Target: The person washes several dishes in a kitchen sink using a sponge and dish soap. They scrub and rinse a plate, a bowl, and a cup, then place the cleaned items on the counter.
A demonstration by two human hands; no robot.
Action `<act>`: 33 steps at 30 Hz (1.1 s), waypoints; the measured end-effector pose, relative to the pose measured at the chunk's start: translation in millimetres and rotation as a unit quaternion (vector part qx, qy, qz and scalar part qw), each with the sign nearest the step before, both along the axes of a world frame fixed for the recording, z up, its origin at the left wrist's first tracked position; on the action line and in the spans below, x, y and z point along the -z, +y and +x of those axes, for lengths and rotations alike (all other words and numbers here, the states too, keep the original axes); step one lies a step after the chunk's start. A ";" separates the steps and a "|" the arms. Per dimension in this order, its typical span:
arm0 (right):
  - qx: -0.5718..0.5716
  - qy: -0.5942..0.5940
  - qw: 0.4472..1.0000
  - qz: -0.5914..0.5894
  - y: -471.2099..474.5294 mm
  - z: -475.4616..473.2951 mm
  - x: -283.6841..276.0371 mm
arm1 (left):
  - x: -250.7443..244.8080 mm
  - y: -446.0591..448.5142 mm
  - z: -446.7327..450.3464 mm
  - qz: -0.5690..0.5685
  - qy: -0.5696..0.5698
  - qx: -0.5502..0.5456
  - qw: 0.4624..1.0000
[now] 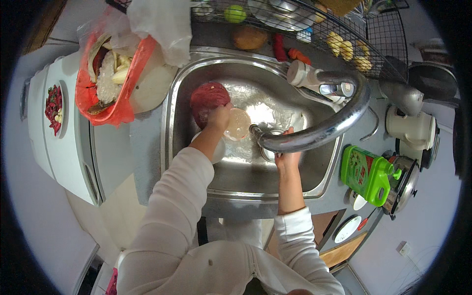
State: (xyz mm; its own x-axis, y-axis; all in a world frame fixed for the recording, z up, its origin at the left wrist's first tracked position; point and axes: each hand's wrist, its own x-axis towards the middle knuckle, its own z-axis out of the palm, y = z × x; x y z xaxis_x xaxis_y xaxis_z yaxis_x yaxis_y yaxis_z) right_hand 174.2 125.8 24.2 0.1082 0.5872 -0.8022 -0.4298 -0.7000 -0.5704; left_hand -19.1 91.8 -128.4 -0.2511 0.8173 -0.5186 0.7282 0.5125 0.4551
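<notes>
In the stainless steel sink (309,177), my left hand (220,117) touches the lower right of a red rounded item (208,96); whether its fingers grip anything is hidden. A small translucent round bowl or lid (238,124) lies just right of that hand. Under my left forearm a pale round dish (218,152) shows partly. My right hand (288,153) is at the right side of a round metal item (268,153), with its thumb upward, partly covered by the curved metal faucet (313,142). The faucet's spout points down between my hands.
A red-lined waste bin (142,59) with peels stands left of the sink. A wire rack (332,22) runs behind, with a potato-like vegetable (249,38) below it. A green detergent jug (363,175) and a lidded pot (405,184) are at right.
</notes>
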 end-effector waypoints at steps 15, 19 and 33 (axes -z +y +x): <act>-0.084 0.173 0.981 -0.021 -45.1 68.5 4.6 | 61.5 -27.6 4.6 -0.246 -0.470 -0.289 0.797; -0.038 0.162 0.985 -0.042 -61.6 92.6 10.0 | 18.1 -18.2 28.4 -0.124 -0.538 -0.234 0.800; -0.025 0.158 0.987 0.006 -74.2 120.4 19.9 | 4.7 0.3 70.7 0.268 -0.145 -0.304 0.903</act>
State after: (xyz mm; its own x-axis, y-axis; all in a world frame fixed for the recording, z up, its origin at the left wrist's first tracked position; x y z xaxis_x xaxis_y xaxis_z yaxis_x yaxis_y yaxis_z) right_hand 294.6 51.6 4.3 -0.1759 0.5945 -0.7846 -0.5531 -0.7190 -0.4208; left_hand 51.6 92.1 -133.1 -0.6549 0.7270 -0.2063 0.1968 0.4276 0.8823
